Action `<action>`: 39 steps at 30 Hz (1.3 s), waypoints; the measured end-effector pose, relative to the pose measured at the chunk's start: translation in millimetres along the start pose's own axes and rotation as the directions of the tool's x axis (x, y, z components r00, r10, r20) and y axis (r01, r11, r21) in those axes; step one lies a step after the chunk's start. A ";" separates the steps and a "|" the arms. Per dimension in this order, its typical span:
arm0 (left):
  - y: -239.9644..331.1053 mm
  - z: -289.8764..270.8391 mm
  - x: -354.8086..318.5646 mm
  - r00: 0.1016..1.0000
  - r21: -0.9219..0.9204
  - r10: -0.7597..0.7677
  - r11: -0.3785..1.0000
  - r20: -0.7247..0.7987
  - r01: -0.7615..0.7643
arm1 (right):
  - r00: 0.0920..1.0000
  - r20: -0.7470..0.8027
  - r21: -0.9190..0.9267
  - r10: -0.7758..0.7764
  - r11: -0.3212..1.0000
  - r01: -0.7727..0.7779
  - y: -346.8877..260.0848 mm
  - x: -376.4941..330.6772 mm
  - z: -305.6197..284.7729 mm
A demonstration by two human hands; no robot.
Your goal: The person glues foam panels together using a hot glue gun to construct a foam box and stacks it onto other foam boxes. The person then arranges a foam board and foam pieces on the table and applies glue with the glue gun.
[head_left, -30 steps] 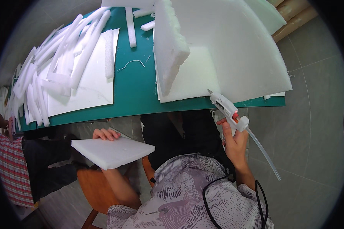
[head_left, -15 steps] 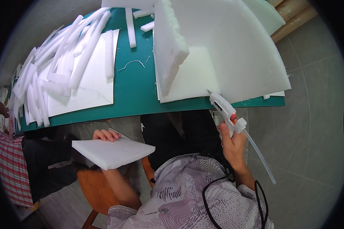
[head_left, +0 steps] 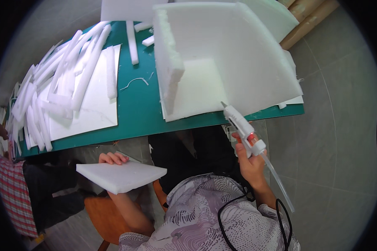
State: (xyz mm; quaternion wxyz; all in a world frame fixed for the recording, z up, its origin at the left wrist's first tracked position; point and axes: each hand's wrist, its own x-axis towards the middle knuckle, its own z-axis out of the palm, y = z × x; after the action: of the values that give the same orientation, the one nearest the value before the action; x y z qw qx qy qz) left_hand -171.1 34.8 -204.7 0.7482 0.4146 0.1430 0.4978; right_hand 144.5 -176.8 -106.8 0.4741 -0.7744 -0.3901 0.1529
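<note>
My left hand (head_left: 113, 158) is closed on the far edge of a flat white foam board (head_left: 121, 176), held in front of me below table height; the board hides most of the palm. In my right hand (head_left: 250, 161) is a white hot glue gun (head_left: 240, 120), its fingers wrapped round the handle. A clear glue stick (head_left: 280, 188) trails out of the gun's back. The gun's nozzle points toward the near opening of a white foam box (head_left: 255, 62), whose floor and upright walls stand on the table. One wall (head_left: 170, 54) on its left has a ragged edge.
A green-topped table (head_left: 139, 104) holds many white foam strips (head_left: 88, 67), piled at the left on a white panel (head_left: 94, 113). Brown rolls (head_left: 310, 23) lie at the far right. A wooden chair (head_left: 109, 217) is beside me. Another person's checked garment (head_left: 14, 188) shows at the left edge.
My view has shifted, so the table and foam box sit lower and further left in the picture. Both hands keep their holds on the foam board and the glue gun.
</note>
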 end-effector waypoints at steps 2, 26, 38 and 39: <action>-1.6 -4.6 0.8 0.998 0.009 -0.058 0.998 -0.018 0.058 | 0.999 -0.038 -0.035 -0.010 0.999 0.008 5.4 -1.8 -1.4; 4.0 -11.8 -9.3 0.995 0.136 -0.027 0.991 0.091 0.015 | 0.986 0.099 0.202 -0.136 0.973 0.114 -5.9 15.9 0.2; -1.6 -2.7 -5.8 0.993 0.138 -0.076 0.988 0.086 0.063 | 0.953 0.141 0.741 -0.268 0.667 0.078 0.2 9.8 -94.6; -1.2 -1.4 -6.2 0.993 0.131 -0.066 0.990 0.093 0.053 | 0.972 0.065 0.674 -0.225 0.728 0.124 -0.8 11.0 -109.4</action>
State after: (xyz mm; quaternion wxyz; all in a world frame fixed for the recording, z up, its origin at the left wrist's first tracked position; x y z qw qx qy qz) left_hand -174.1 30.0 -207.7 0.7406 0.4811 0.1504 0.4442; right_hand 217.7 -235.6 -49.5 0.7021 -0.5012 -0.4137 0.2912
